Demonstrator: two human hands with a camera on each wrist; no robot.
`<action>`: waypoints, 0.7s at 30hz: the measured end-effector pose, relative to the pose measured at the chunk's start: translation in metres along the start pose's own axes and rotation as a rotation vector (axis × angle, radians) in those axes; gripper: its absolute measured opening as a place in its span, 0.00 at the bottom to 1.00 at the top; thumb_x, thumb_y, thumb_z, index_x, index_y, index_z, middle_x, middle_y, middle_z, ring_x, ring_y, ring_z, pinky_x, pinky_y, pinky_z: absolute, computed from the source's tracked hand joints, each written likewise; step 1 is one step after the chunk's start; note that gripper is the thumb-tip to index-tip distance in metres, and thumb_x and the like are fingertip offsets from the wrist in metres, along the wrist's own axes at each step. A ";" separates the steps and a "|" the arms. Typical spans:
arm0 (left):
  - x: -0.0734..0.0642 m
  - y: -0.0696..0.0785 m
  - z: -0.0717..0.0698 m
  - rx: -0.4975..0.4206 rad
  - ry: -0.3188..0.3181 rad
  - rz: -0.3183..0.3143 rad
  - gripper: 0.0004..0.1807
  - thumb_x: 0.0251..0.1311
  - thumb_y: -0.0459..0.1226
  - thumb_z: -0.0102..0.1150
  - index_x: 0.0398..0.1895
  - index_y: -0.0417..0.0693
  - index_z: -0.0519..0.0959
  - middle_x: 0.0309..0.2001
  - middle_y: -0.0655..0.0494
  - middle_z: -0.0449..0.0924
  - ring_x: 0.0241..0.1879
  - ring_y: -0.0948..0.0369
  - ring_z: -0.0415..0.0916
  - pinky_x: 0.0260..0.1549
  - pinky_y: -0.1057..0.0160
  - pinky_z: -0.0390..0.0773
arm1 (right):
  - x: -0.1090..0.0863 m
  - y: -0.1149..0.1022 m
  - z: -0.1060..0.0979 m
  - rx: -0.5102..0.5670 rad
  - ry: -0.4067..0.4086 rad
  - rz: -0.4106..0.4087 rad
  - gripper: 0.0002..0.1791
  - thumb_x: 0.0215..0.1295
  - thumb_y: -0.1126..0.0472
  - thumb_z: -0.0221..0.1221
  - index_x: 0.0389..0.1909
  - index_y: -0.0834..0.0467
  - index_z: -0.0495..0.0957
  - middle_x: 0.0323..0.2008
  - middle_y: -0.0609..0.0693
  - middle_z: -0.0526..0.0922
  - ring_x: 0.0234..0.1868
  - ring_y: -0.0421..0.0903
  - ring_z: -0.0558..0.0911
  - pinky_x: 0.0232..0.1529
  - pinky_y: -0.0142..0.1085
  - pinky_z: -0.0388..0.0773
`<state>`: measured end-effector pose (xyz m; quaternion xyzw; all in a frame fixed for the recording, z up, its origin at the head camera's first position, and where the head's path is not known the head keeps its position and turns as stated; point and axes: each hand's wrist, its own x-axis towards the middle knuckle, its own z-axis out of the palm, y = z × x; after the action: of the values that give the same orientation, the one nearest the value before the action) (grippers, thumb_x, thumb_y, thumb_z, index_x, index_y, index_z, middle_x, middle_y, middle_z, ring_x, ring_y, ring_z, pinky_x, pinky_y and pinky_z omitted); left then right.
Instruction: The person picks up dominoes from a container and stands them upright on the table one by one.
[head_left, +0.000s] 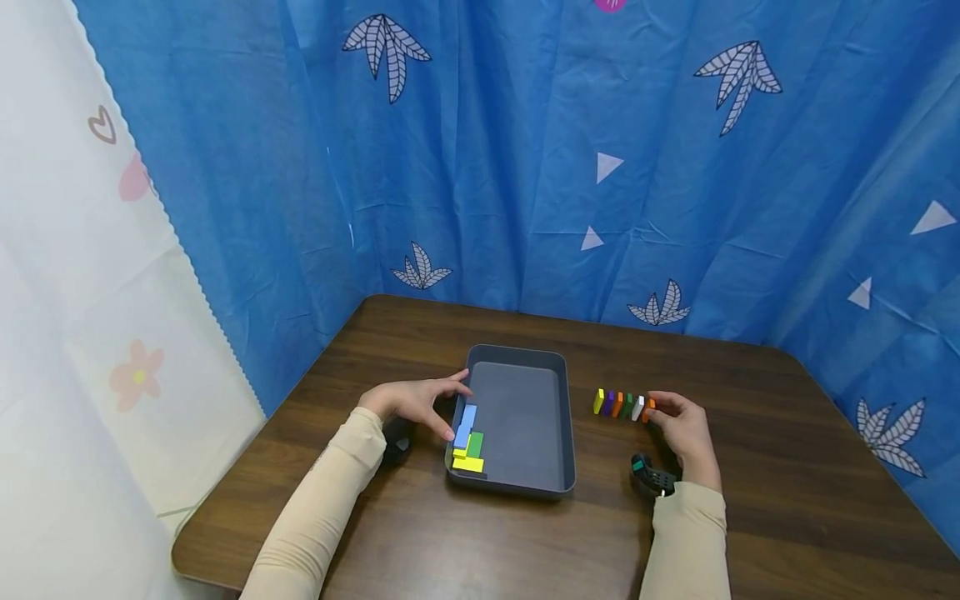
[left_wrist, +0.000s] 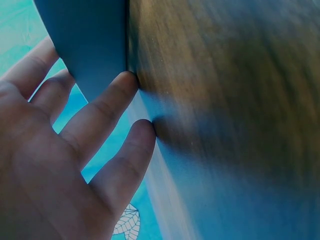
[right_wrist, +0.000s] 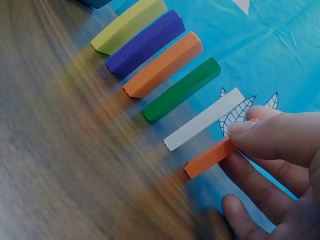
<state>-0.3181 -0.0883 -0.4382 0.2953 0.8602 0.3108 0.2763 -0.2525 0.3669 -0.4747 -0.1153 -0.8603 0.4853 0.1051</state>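
Observation:
My right hand [head_left: 686, 429] pinches the top of an orange domino [right_wrist: 210, 157], which stands upright on the table at the right end of a row. Beside it in the row stand a white domino [right_wrist: 202, 121], a green domino [right_wrist: 181, 90], a second orange one [right_wrist: 162, 65], a purple one [right_wrist: 145, 44] and a yellow one [right_wrist: 129, 25]. Fingers spread, my left hand [head_left: 408, 402] is at the left side of a grey tray [head_left: 562, 417]. Its thumb comes close to a light blue block [head_left: 465, 425] inside the tray.
Yellow blocks [head_left: 468, 465] and a green block [head_left: 476, 444] lie in the tray's near left corner. The brown wooden table [head_left: 510, 542] has a blue curtain [head_left: 487, 167] behind it and a white one [head_left: 90, 292] at the left. Dark devices sit by both wrists.

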 end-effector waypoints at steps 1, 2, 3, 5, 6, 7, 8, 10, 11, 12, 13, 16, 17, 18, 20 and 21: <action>0.000 0.000 0.000 -0.001 0.001 -0.004 0.46 0.50 0.50 0.77 0.73 0.64 0.66 0.83 0.65 0.33 0.79 0.50 0.47 0.74 0.38 0.52 | 0.000 0.000 0.000 -0.001 0.002 -0.002 0.19 0.70 0.70 0.57 0.61 0.66 0.75 0.58 0.66 0.76 0.53 0.54 0.74 0.36 0.18 0.72; 0.000 0.000 0.000 -0.001 0.003 -0.007 0.46 0.49 0.51 0.77 0.73 0.64 0.66 0.82 0.65 0.34 0.79 0.50 0.48 0.74 0.37 0.52 | 0.000 0.000 0.000 -0.002 0.002 -0.003 0.19 0.70 0.70 0.57 0.61 0.66 0.75 0.58 0.66 0.76 0.53 0.54 0.74 0.36 0.18 0.71; 0.000 0.000 0.000 -0.001 0.004 -0.009 0.46 0.49 0.51 0.77 0.73 0.64 0.66 0.82 0.65 0.34 0.79 0.50 0.49 0.74 0.37 0.52 | 0.000 0.000 0.000 -0.004 0.000 -0.005 0.19 0.70 0.70 0.57 0.61 0.66 0.75 0.58 0.66 0.76 0.53 0.54 0.74 0.36 0.18 0.71; -0.001 0.000 0.001 0.002 0.005 -0.014 0.46 0.49 0.51 0.77 0.73 0.65 0.66 0.82 0.66 0.34 0.79 0.51 0.49 0.74 0.37 0.52 | -0.001 0.000 -0.001 -0.004 -0.004 -0.006 0.19 0.70 0.70 0.57 0.61 0.66 0.75 0.59 0.66 0.76 0.54 0.55 0.74 0.36 0.17 0.71; -0.001 0.000 0.001 0.003 0.006 -0.015 0.46 0.49 0.51 0.77 0.73 0.65 0.66 0.82 0.65 0.34 0.79 0.51 0.49 0.74 0.37 0.53 | -0.001 -0.001 -0.001 -0.004 -0.006 -0.007 0.20 0.70 0.70 0.57 0.62 0.66 0.75 0.59 0.66 0.76 0.54 0.55 0.74 0.36 0.17 0.71; -0.001 0.000 0.002 0.003 0.007 -0.015 0.47 0.49 0.51 0.77 0.73 0.65 0.66 0.82 0.65 0.35 0.79 0.51 0.49 0.74 0.37 0.53 | -0.002 -0.001 -0.002 -0.006 -0.008 -0.004 0.20 0.71 0.70 0.57 0.62 0.66 0.74 0.59 0.66 0.76 0.55 0.55 0.74 0.37 0.17 0.70; -0.001 0.000 0.002 0.003 0.007 -0.015 0.47 0.49 0.52 0.77 0.73 0.65 0.66 0.82 0.65 0.35 0.79 0.50 0.50 0.73 0.37 0.53 | -0.003 -0.001 -0.003 -0.007 -0.010 -0.003 0.20 0.71 0.70 0.57 0.62 0.66 0.74 0.59 0.67 0.76 0.55 0.55 0.75 0.37 0.17 0.70; -0.001 0.000 0.002 0.004 0.007 -0.015 0.47 0.49 0.51 0.77 0.74 0.65 0.66 0.83 0.65 0.35 0.79 0.50 0.50 0.73 0.37 0.53 | -0.004 -0.004 -0.006 -0.008 -0.014 0.004 0.20 0.72 0.69 0.56 0.63 0.65 0.73 0.60 0.66 0.75 0.56 0.55 0.74 0.38 0.17 0.70; -0.001 0.001 0.002 0.003 0.007 -0.015 0.47 0.49 0.51 0.77 0.74 0.65 0.66 0.82 0.65 0.35 0.79 0.50 0.50 0.73 0.37 0.53 | -0.005 -0.005 -0.008 -0.010 -0.010 0.005 0.21 0.72 0.69 0.56 0.64 0.65 0.73 0.61 0.66 0.76 0.56 0.55 0.75 0.38 0.18 0.70; -0.001 0.001 0.001 0.004 0.007 -0.015 0.47 0.49 0.51 0.77 0.74 0.65 0.66 0.82 0.65 0.35 0.79 0.50 0.50 0.73 0.37 0.53 | -0.006 -0.007 -0.009 -0.011 -0.006 0.005 0.21 0.72 0.68 0.56 0.64 0.65 0.73 0.61 0.66 0.76 0.57 0.54 0.75 0.39 0.18 0.69; -0.001 0.001 0.001 0.003 0.007 -0.015 0.46 0.49 0.51 0.77 0.74 0.65 0.66 0.82 0.65 0.35 0.79 0.51 0.50 0.73 0.37 0.53 | -0.006 -0.009 -0.012 -0.011 0.000 0.006 0.21 0.72 0.68 0.55 0.64 0.65 0.72 0.61 0.66 0.76 0.57 0.54 0.74 0.40 0.18 0.69; -0.001 0.001 0.001 0.014 0.006 -0.014 0.46 0.49 0.52 0.76 0.74 0.65 0.65 0.82 0.66 0.34 0.79 0.51 0.50 0.74 0.38 0.53 | -0.008 -0.016 -0.018 -0.007 0.034 0.002 0.22 0.73 0.65 0.55 0.65 0.64 0.72 0.62 0.65 0.76 0.57 0.50 0.74 0.41 0.18 0.69; -0.001 0.001 0.001 0.014 0.006 -0.011 0.46 0.49 0.52 0.76 0.74 0.65 0.65 0.82 0.66 0.34 0.79 0.51 0.50 0.74 0.38 0.53 | -0.008 -0.019 -0.020 -0.004 0.048 -0.003 0.22 0.73 0.64 0.55 0.66 0.63 0.72 0.62 0.64 0.76 0.56 0.49 0.75 0.41 0.18 0.69; -0.001 0.001 0.001 0.016 0.006 -0.010 0.46 0.49 0.52 0.76 0.74 0.65 0.65 0.82 0.66 0.34 0.79 0.51 0.50 0.74 0.38 0.53 | -0.009 -0.022 -0.023 -0.005 0.060 -0.007 0.22 0.74 0.62 0.55 0.66 0.63 0.72 0.62 0.63 0.76 0.54 0.46 0.75 0.41 0.18 0.69; -0.001 0.001 0.001 0.017 0.007 -0.008 0.46 0.50 0.52 0.76 0.74 0.65 0.65 0.82 0.66 0.33 0.79 0.51 0.50 0.73 0.37 0.54 | -0.009 -0.030 -0.026 -0.001 0.084 -0.026 0.22 0.74 0.60 0.56 0.66 0.62 0.73 0.62 0.62 0.77 0.51 0.41 0.74 0.41 0.17 0.70; -0.001 0.001 0.001 0.015 0.008 -0.007 0.46 0.50 0.52 0.76 0.74 0.64 0.65 0.82 0.66 0.33 0.79 0.50 0.50 0.73 0.37 0.54 | -0.010 -0.034 -0.028 -0.002 0.092 -0.038 0.22 0.74 0.59 0.56 0.66 0.61 0.73 0.62 0.62 0.77 0.49 0.38 0.74 0.41 0.17 0.70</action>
<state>-0.3162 -0.0881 -0.4384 0.2932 0.8646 0.3044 0.2717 -0.2380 0.3694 -0.4325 -0.1213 -0.8570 0.4767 0.1536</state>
